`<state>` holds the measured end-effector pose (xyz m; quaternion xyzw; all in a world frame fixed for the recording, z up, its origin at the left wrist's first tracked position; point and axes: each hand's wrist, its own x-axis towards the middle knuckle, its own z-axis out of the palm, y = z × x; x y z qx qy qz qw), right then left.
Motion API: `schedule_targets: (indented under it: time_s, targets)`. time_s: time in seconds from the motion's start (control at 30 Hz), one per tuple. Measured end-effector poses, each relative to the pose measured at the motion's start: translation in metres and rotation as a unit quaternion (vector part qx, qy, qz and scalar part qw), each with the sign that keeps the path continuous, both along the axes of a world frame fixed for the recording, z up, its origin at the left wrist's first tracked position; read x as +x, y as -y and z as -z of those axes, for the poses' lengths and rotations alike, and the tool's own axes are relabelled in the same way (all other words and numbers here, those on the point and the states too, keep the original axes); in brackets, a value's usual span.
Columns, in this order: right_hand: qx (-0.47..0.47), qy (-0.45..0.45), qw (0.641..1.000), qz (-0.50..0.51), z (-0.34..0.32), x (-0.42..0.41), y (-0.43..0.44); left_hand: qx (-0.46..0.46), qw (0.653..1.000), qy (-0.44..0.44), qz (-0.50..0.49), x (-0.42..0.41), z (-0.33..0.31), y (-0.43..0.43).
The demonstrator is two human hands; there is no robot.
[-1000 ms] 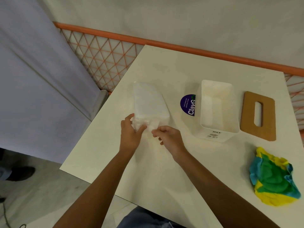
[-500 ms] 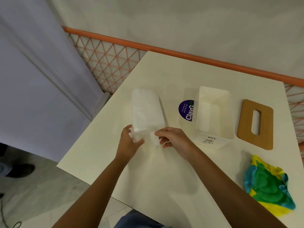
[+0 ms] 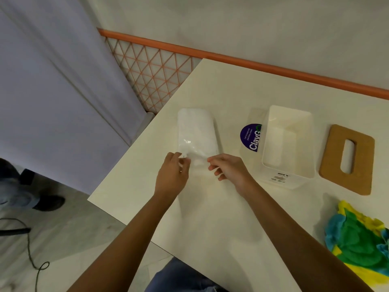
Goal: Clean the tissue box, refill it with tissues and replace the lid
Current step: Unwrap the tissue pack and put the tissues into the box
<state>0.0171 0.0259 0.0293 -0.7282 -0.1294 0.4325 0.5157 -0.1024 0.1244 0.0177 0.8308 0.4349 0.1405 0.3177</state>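
You have soft, even indoor light here, moderately bright, with a warm cast on the cream worktop (image 3: 210, 239). Shadows are faint and blurry-edged: a pale one falls to the left of the white tissue box (image 3: 288, 144), and another lies under your forearms. A small glint of glare sits on the clear wrap of the tissue pack (image 3: 196, 133), whose white surface is close to washed out and shows little detail. The wide lens bends straight lines: the orange rail (image 3: 231, 57) curves and the worktop edges splay outward toward the frame borders. Your hands (image 3: 172, 175) look slightly soft, and the small print on the box label is unreadable.
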Motion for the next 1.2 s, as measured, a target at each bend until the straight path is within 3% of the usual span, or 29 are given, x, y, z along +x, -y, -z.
schedule_targets:
  time_s: [0.23,0.37,0.53,0.67,0.87,1.1,1.2]
  targets:
    - [-0.138,0.169,0.975,-0.036,0.035,-0.029,-0.012,-0.166,0.985,0.026,0.027,-0.003,-0.011,-0.02]
    - [-0.148,0.195,0.969,0.035,0.034,-0.042,-0.026,-0.258,0.964,0.051,0.035,-0.004,-0.013,-0.032]
    - [-0.153,0.223,0.962,0.04,0.032,-0.047,-0.036,-0.354,0.93,0.069,0.065,-0.004,-0.013,-0.049]
    - [-0.141,0.206,0.968,0.03,0.03,-0.05,-0.036,-0.247,0.955,0.003,0.165,-0.011,-0.002,-0.068]
    - [-0.131,0.169,0.976,0.05,0.025,-0.055,-0.016,-0.075,0.97,0.064,0.22,-0.031,0.027,-0.081]
    - [-0.152,0.193,0.966,0.085,0.024,-0.058,0.01,-0.078,0.961,0.027,0.265,-0.053,0.038,-0.09]
    - [-0.153,0.264,0.945,0.115,0.025,-0.072,0.011,-0.108,0.956,0.015,0.272,-0.059,0.037,-0.09]
